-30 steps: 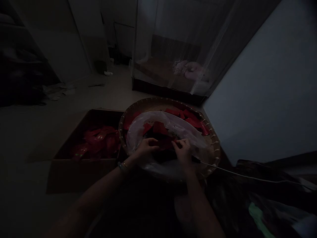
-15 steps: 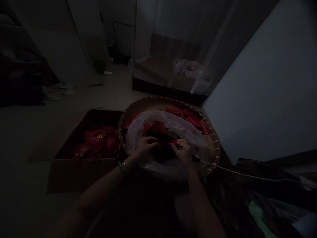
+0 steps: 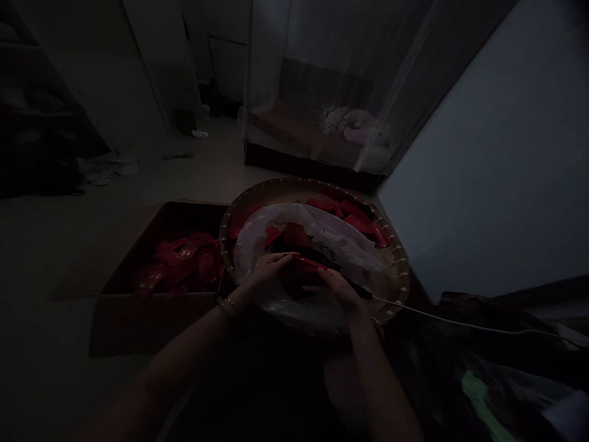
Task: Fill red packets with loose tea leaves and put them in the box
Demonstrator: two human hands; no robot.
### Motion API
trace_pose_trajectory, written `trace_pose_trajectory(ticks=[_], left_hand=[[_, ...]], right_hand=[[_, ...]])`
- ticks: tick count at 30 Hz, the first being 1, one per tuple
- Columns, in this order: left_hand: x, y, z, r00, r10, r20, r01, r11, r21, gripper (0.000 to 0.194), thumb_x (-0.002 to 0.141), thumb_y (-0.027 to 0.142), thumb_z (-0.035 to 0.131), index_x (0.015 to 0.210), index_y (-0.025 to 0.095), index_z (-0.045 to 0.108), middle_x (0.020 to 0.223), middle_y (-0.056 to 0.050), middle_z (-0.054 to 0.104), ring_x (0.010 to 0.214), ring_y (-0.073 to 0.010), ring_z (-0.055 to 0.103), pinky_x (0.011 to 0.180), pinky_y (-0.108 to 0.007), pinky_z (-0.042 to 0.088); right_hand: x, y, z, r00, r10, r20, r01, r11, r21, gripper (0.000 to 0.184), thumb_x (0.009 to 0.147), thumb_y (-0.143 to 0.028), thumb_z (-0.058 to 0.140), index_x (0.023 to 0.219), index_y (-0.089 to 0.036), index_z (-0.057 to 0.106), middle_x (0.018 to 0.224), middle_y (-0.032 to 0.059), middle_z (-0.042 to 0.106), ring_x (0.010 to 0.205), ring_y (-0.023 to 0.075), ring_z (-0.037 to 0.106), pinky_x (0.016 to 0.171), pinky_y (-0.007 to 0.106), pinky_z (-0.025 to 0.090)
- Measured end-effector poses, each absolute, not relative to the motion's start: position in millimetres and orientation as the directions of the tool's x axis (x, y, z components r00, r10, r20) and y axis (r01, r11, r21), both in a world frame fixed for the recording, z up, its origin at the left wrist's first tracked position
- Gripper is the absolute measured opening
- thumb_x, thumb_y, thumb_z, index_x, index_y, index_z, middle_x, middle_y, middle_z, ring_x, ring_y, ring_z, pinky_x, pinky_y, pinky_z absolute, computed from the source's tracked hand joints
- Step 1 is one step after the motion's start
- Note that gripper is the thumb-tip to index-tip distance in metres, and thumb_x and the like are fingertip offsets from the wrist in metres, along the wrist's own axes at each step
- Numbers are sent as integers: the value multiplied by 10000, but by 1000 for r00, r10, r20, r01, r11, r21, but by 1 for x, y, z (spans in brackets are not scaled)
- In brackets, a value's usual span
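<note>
My left hand (image 3: 272, 267) pinches the left end of a thin red packet (image 3: 310, 263) over a round woven tray (image 3: 401, 255). At the packet's right end is my right hand (image 3: 340, 288), thumb and fingers closed on it. Under both hands a clear plastic bag (image 3: 257, 230) lies open, with red pieces (image 3: 297, 234) and dark bits inside; the dim light hides most of these. Beside my right hand rests a black handle (image 3: 362, 290) with a white cable (image 3: 442, 319) leading off right.
Left of the tray stands a cardboard box (image 3: 133, 322) holding many shiny red packets (image 3: 184, 252). More flat red packets (image 3: 359, 221) lie at the tray's far right. A white wall (image 3: 483, 184) rises at the right, and a netted bed (image 3: 313, 132) stands behind.
My right hand has turned, its fingers stretching lower and leftward under the packet. The packet now shows a thin edge. My left fingers have straightened along its end.
</note>
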State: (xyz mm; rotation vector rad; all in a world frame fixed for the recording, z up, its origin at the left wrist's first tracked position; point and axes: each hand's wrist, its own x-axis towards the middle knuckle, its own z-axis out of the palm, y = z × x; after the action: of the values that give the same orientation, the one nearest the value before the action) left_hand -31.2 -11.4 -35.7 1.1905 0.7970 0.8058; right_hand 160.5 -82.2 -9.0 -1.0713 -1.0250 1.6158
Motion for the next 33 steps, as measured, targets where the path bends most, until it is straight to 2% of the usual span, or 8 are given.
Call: trace_pose_trajectory(ticks=[3, 5, 8, 11, 18, 24, 28, 33], left_hand=[[-31, -12, -36, 393, 920, -3, 14, -2, 1000, 381, 861, 384, 515, 1113, 130, 646, 1086, -103, 677, 962, -214, 629, 847, -348, 511], [-32, -16, -35, 286, 940, 187, 133, -232, 964, 380, 868, 337, 509, 1182, 139, 593, 1169, -114, 635, 1047, -221, 590, 921, -379, 472], [-33, -26, -30, 334, 798, 502, 374, -601, 706, 502, 805, 325, 614, 1276, 181, 515, 1303, -110, 545, 1234, -262, 437, 1039, -446, 358], [-33, -34, -23, 597, 616, 513, 455, -787, 416, 598, 781, 306, 650, 1340, 218, 458, 1393, -105, 466, 1314, -297, 319, 1058, -477, 286], [-42, -26, -29, 723, 559, 406, 495, -829, 260, 555, 843, 318, 577, 1367, 214, 427, 1330, -123, 532, 1199, -289, 427, 966, -425, 319], [-41, -22, -36, 720, 511, 470, 394, -858, 328, 560, 819, 276, 587, 1345, 165, 429, 1306, -136, 537, 1162, -267, 469, 961, -433, 388], [-39, -24, -35, 716, 476, 512, 304, -871, 385, 538, 813, 268, 590, 1318, 161, 439, 1274, -144, 547, 1146, -251, 484, 952, -435, 427], [-40, -25, -35, 729, 495, 473, 322, -858, 401, 581, 767, 171, 597, 1323, 174, 431, 1218, -116, 574, 1092, -242, 499, 918, -407, 451]], right_hand=[[162, -82, -9, -197, 963, -185, -304, -240, -922, 431, 761, -522, 636, 1037, -194, 674, 1089, 78, 684, 1001, 237, 628, 833, 458, 551], [164, -80, -9, -163, 969, -185, -333, -231, -914, 423, 763, -525, 634, 1030, -200, 675, 1098, 74, 684, 1037, 240, 618, 874, 473, 531], [164, -79, -11, -139, 975, -173, -346, -211, -914, 400, 769, -516, 626, 1019, -206, 675, 1086, 71, 690, 1044, 239, 620, 900, 479, 513], [162, -79, -18, -182, 971, -154, -293, -203, -934, 408, 776, -522, 598, 1032, -212, 669, 1066, 79, 694, 1023, 238, 629, 893, 471, 511], [161, -78, -33, -222, 968, -115, -43, -128, -991, 351, 823, -464, 533, 1017, -211, 679, 1026, 73, 696, 1034, 197, 620, 921, 411, 498], [165, -81, -27, -237, 967, -90, 25, -87, -996, 357, 852, -449, 503, 1005, -180, 681, 1039, 75, 677, 1054, 185, 602, 895, 423, 508], [164, -77, -28, -209, 972, -105, -15, -111, -994, 455, 883, -522, 413, 916, -160, 686, 918, 98, 685, 939, 205, 634, 820, 410, 544], [160, -76, -27, -219, 968, -124, -68, -142, -988, 441, 817, -559, 499, 886, -158, 671, 844, 72, 682, 819, 180, 651, 765, 377, 551]])
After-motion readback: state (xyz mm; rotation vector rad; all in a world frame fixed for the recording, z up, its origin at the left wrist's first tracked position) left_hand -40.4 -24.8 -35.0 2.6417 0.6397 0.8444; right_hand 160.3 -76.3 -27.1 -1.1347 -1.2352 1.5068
